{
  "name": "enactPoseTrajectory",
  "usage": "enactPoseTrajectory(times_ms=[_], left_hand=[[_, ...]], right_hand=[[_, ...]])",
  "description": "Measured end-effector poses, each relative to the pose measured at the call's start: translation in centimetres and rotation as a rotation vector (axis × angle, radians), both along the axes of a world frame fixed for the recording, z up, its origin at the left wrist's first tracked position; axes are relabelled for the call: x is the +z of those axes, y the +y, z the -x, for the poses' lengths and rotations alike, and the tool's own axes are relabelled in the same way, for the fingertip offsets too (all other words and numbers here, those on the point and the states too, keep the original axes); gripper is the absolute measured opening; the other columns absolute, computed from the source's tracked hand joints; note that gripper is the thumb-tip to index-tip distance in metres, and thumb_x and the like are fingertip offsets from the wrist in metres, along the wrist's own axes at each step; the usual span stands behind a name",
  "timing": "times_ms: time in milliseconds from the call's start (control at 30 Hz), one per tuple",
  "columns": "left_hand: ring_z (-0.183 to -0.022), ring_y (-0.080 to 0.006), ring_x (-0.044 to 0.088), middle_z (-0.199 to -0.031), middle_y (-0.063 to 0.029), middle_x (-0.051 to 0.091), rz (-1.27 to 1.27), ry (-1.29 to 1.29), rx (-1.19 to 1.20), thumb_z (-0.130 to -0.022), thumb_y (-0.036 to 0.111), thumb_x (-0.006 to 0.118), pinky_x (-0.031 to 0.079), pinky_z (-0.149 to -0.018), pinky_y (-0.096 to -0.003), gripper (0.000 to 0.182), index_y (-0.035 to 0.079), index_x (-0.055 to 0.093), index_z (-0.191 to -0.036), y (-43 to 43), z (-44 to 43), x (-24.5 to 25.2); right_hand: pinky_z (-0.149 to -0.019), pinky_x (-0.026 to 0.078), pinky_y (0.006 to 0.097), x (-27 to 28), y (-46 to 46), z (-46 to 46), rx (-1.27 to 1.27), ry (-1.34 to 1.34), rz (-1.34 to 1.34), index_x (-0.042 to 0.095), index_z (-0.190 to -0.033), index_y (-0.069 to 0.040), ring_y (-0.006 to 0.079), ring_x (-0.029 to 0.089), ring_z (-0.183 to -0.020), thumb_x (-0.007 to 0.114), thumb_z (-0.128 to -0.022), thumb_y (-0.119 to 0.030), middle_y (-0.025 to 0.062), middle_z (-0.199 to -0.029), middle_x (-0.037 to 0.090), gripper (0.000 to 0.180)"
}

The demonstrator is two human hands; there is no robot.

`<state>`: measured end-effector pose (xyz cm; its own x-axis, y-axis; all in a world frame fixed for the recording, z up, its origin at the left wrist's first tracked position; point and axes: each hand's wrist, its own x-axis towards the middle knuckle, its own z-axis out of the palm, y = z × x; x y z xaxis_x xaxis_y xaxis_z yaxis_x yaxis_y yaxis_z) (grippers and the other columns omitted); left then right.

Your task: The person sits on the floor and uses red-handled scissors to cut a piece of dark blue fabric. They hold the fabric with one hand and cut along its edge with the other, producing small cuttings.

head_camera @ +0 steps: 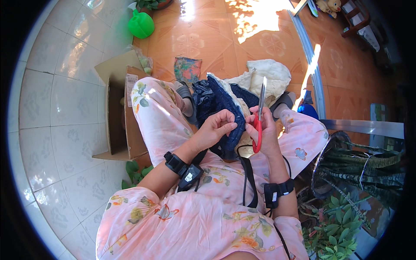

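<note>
Between my knees lies a dark blue patterned cloth (pixel 224 97) with a cream, padded-looking layer (pixel 269 78) along its edge and beyond it. My left hand (pixel 221 125) pinches the blue cloth's edge between thumb and fingers. On the other side of that edge, my right hand (pixel 263 126) holds red-handled scissors (pixel 257 130), their blades pointing away from me and looking closed. The right fingertips are close to the cloth; whether they also grip it I cannot tell.
An open cardboard box (pixel 136 113) stands by the tiled wall at left. A green watering can (pixel 141 25) and a colourful cloth piece (pixel 188 69) are ahead on the floor. A metal door track (pixel 313 74) and potted plants (pixel 338 224) lie at right.
</note>
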<state>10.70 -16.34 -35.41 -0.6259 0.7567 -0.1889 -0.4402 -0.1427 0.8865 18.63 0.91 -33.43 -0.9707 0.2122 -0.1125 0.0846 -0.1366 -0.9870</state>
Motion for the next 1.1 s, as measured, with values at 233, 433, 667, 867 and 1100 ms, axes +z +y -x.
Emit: enactPoseTrajectory(times_ms=[233,433,667,867,1100], left_hand=[[-0.064,-0.0039,0.048,-0.125,-0.0055,0.045,0.041,0.246,0.023,-0.082,-0.006,0.052,0.041,-0.058,-0.0192,0.048,0.008,0.045,-0.128,-0.5,1.6,2.2],[-0.073,-0.0056,0.048,-0.103,-0.0009,0.057,0.324,0.517,-0.511,-0.085,0.011,0.064,0.041,-0.062,-0.0222,0.038,0.006,0.054,-0.121,0.2,3.3,2.6],[-0.084,-0.0089,0.052,-0.093,0.0004,0.056,0.068,0.406,-0.452,-0.087,0.016,0.066,0.043,-0.077,-0.0241,0.022,0.005,0.063,-0.105,-0.5,3.5,0.9],[-0.052,-0.0022,0.038,-0.073,0.0059,0.052,0.047,-0.221,-0.511,-0.093,0.013,0.056,0.031,-0.048,-0.0174,0.018,0.007,0.058,-0.110,-1.5,3.6,1.5],[-0.069,-0.0020,0.054,-0.086,0.0032,0.060,0.027,-0.163,-0.250,-0.089,0.008,0.062,0.045,-0.060,-0.0165,0.020,0.004,0.057,-0.108,-0.6,1.8,1.3]], right_hand=[[-0.073,0.045,0.0206,1.2,0.4,-0.5,0.021,0.011,-0.135,0.046,-0.116,-0.008,0.0072,0.055,-0.081,0.060,-0.079,0.010,0.0023,-0.088,0.056,0.044],[-0.074,0.045,0.0211,2.3,0.2,-0.8,0.049,0.015,-0.154,0.046,-0.116,-0.007,0.0071,0.055,-0.082,0.060,-0.079,0.011,0.0022,-0.088,0.056,0.043],[-0.073,0.045,0.0204,2.2,0.3,-0.4,0.063,0.051,-0.171,0.046,-0.117,-0.006,0.0071,0.055,-0.081,0.059,-0.079,0.012,0.0021,-0.086,0.056,0.043],[-0.071,0.045,0.0201,1.6,0.4,0.1,-0.018,0.041,-0.244,0.046,-0.116,-0.006,0.0071,0.055,-0.079,0.057,-0.078,0.012,0.0023,-0.086,0.056,0.043],[-0.068,0.045,0.0194,0.6,-0.1,0.9,-0.123,-0.056,-0.200,0.047,-0.117,-0.007,0.0060,0.054,-0.075,0.059,-0.080,0.007,0.0015,-0.084,0.057,0.041]])
